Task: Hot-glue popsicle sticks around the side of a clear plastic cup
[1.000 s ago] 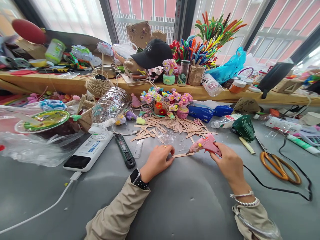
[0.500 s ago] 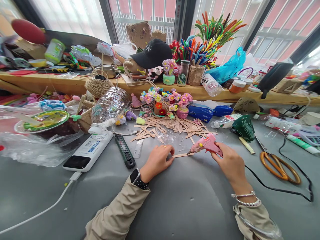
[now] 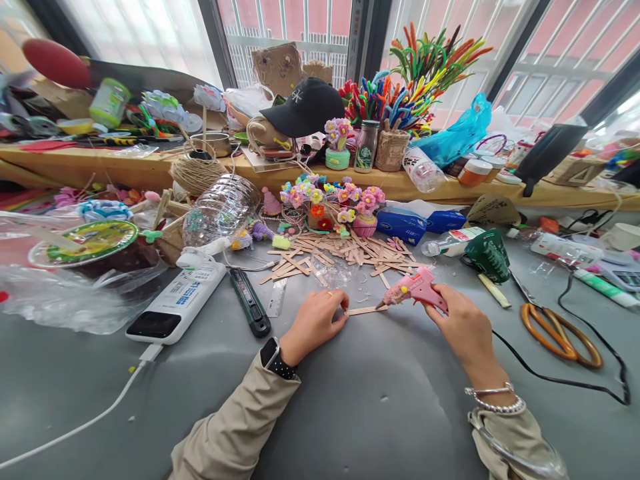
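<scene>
My right hand (image 3: pixel 457 327) is wrapped round the handle of a pink hot glue gun (image 3: pixel 416 291). The gun's nozzle points down and left, at the right part of a wooden craft stick (image 3: pixel 364 311) that lies on the grey table. Whether the tip touches the wood I cannot tell. At the stick's left end, my left hand (image 3: pixel 320 319) pinches it between thumb and fingers, resting low over the table. Just behind both hands spreads a heap of loose craft sticks (image 3: pixel 345 252).
Left of my left hand lie a dark green utility knife (image 3: pixel 250 303), a clear ruler (image 3: pixel 277 298) and a white power bank (image 3: pixel 177 303). Orange-handled scissors (image 3: pixel 560 333) and the gun's black cord (image 3: pixel 550 381) lie to the right. Pipe-cleaner flowers (image 3: pixel 320 195) stand behind the sticks.
My right hand and the glue gun have shifted slightly to the right, the nozzle moving along the craft stick towards its right end. My left hand has stayed in place.
</scene>
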Available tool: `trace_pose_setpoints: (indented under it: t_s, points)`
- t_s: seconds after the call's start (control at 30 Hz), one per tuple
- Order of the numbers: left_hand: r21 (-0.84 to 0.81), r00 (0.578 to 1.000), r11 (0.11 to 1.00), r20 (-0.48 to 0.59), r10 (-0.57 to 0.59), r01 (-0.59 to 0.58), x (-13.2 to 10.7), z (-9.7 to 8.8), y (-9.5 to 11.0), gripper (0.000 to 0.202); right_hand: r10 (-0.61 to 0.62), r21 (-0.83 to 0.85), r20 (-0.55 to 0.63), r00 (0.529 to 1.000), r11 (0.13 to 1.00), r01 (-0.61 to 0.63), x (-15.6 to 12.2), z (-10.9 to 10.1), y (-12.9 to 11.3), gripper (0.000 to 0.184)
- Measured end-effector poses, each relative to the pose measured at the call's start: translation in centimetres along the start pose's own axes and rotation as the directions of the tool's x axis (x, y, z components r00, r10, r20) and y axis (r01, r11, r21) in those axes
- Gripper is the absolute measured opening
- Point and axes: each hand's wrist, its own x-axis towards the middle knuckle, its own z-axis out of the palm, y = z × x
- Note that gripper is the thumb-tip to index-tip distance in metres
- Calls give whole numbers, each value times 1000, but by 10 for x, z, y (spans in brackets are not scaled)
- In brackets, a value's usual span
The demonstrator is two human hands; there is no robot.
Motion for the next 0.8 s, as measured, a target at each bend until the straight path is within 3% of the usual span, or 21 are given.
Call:
trace_pose_setpoints:
  t_s: [0.8]
  points:
    - [5,1000,1000,-2,-3,3,-1,-1,0,9,4,-31,1,1000,1000,-4,0,0,10,26]
